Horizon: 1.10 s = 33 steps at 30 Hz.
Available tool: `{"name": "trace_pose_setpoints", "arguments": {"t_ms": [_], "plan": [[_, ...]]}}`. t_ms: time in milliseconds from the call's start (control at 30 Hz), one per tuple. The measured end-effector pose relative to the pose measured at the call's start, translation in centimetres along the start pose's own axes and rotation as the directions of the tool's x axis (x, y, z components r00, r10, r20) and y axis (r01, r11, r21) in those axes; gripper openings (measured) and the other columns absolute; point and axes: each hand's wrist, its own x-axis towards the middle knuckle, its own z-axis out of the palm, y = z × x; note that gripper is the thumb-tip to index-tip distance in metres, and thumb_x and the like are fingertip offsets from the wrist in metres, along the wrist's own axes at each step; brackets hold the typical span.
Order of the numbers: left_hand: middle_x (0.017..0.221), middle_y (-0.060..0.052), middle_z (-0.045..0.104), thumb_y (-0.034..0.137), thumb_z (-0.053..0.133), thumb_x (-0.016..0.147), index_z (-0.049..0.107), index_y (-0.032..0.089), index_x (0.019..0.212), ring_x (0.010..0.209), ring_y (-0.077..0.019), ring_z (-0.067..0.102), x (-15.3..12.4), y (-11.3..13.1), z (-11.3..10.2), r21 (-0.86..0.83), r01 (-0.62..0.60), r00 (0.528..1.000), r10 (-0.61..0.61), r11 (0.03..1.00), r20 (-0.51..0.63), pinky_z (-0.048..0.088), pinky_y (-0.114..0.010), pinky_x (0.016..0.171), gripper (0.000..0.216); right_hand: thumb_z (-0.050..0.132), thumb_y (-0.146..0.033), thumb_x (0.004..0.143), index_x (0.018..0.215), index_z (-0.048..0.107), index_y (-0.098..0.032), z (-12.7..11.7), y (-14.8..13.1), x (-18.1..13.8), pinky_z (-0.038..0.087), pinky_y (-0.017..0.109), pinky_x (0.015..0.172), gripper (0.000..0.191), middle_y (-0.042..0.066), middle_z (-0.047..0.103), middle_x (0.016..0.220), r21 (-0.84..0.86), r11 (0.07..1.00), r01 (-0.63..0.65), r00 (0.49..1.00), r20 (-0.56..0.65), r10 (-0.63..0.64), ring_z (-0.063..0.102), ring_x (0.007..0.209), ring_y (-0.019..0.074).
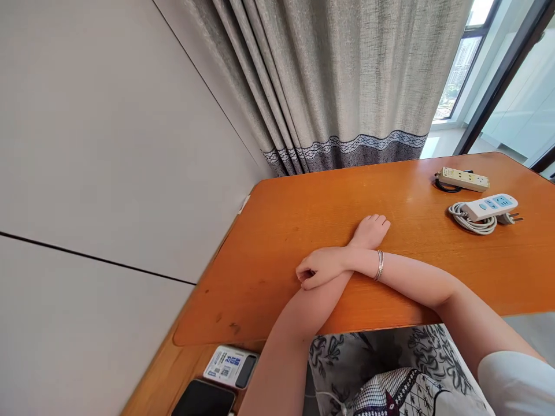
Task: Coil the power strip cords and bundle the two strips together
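My two forearms lie crossed on the orange wooden table (pixel 269 242). My left hand (pixel 371 230) rests palm down on the tabletop, its fingers curled under into a loose fist with nothing in it. My right hand (pixel 318 269) lies across my left wrist. Its fingers are curled in and hold nothing. A silver bracelet (pixel 379 265) sits on my right wrist. Both hands are near the middle of the table, well away from the things at its far right.
A cream power strip (pixel 463 179) and a white-and-blue power strip (pixel 489 207) with a coiled cord lie at the far right. A dark phone (pixel 203 400) and a white device (pixel 230 366) sit on a lower surface. A wall is left, with a curtain (pixel 338 86) behind.
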Motion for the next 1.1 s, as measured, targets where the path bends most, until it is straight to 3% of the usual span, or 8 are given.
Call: {"name": "trace_pose_setpoints", "arguments": {"t_ms": [167,300,400,600,767,867,1000,1100], "plan": [[0.104,-0.010,0.067,0.010,0.045,0.098,0.064,0.016,0.100,0.097,-0.0210,0.060,0.2,0.2,0.4,-0.001,-0.065,0.998,0.065,0.998,0.004,0.045,-0.034,0.080,0.021,0.056,-0.024,0.082,0.079,0.054,-0.020,-0.3,0.3,-1.3,0.038,0.026,0.066,0.006,-0.002,0.061,0.080,0.065,0.998,0.010,0.996,-0.091,-0.004,0.049,0.069,0.0120],[0.102,-0.010,0.067,0.011,0.043,0.099,0.064,0.016,0.100,0.096,-0.0209,0.061,0.2,0.5,0.1,0.016,-0.063,0.998,0.062,0.998,0.018,0.044,-0.033,0.079,0.022,0.057,-0.024,0.084,0.111,0.063,-0.020,-0.2,0.6,-0.2,0.044,0.025,0.082,0.028,0.001,0.068,0.115,0.255,0.964,0.073,0.991,0.092,-0.099,0.061,0.098,0.0150],[0.100,-0.011,0.068,0.010,0.040,0.099,0.065,0.015,0.100,0.096,-0.0212,0.061,0.1,0.6,-0.1,0.025,-0.078,0.997,0.077,0.997,0.028,0.043,-0.033,0.079,0.025,0.062,-0.038,0.085,0.111,0.066,-0.025,0.3,0.8,0.7,0.043,0.025,0.076,0.029,-0.003,0.070,0.111,0.198,0.980,0.031,0.984,0.165,-0.064,0.062,0.093,0.0152],[0.100,-0.011,0.068,0.008,0.041,0.098,0.065,0.015,0.100,0.095,-0.0211,0.062,-0.1,0.7,-0.2,0.035,-0.078,0.997,0.077,0.996,0.024,0.044,-0.033,0.078,0.025,0.061,-0.051,0.087,0.085,0.064,-0.021,1.0,0.9,0.5,0.036,0.026,0.064,0.030,-0.002,0.066,0.085,0.095,0.994,-0.053,0.999,0.004,0.053,0.052,0.072,0.0127],[0.101,-0.011,0.069,0.009,0.041,0.099,0.065,0.015,0.100,0.096,-0.0211,0.063,0.0,1.2,-0.5,0.036,-0.092,0.994,0.090,0.995,0.054,0.044,-0.033,0.077,0.025,0.059,-0.045,0.087,0.097,0.064,-0.023,1.1,1.5,0.1,0.038,0.026,0.071,0.025,-0.002,0.067,0.098,0.114,0.993,0.019,0.999,0.027,-0.022,0.056,0.081,0.0131],[0.100,-0.010,0.069,0.009,0.041,0.099,0.065,0.015,0.101,0.095,-0.0208,0.063,0.0,1.3,-0.5,0.034,-0.091,0.995,0.090,0.995,0.053,0.044,-0.033,0.077,0.024,0.057,-0.043,0.087,0.094,0.064,-0.023,1.3,1.6,0.4,0.037,0.026,0.068,0.022,-0.004,0.067,0.093,0.094,0.996,0.008,0.998,0.056,-0.013,0.055,0.076,0.0122],[0.102,-0.010,0.069,0.008,0.042,0.098,0.064,0.015,0.102,0.097,-0.0206,0.062,-0.2,0.9,-0.4,0.049,-0.069,0.996,0.066,0.996,0.052,0.045,-0.032,0.078,0.023,0.058,-0.039,0.085,0.078,0.056,-0.021,1.2,1.0,0.0,0.033,0.027,0.063,0.020,-0.005,0.060,0.075,0.038,0.999,0.008,0.999,-0.052,-0.006,0.046,0.064,0.0107],[0.104,-0.010,0.069,0.008,0.043,0.098,0.064,0.016,0.102,0.099,-0.0205,0.062,-0.2,0.8,-0.3,0.051,-0.043,0.997,0.040,0.998,0.060,0.045,-0.032,0.079,0.023,0.057,-0.031,0.084,0.086,0.058,-0.020,0.8,0.4,-1.0,0.037,0.027,0.068,0.012,-0.001,0.065,0.090,0.010,0.998,0.066,0.992,-0.108,-0.064,0.052,0.074,0.0127]]}}
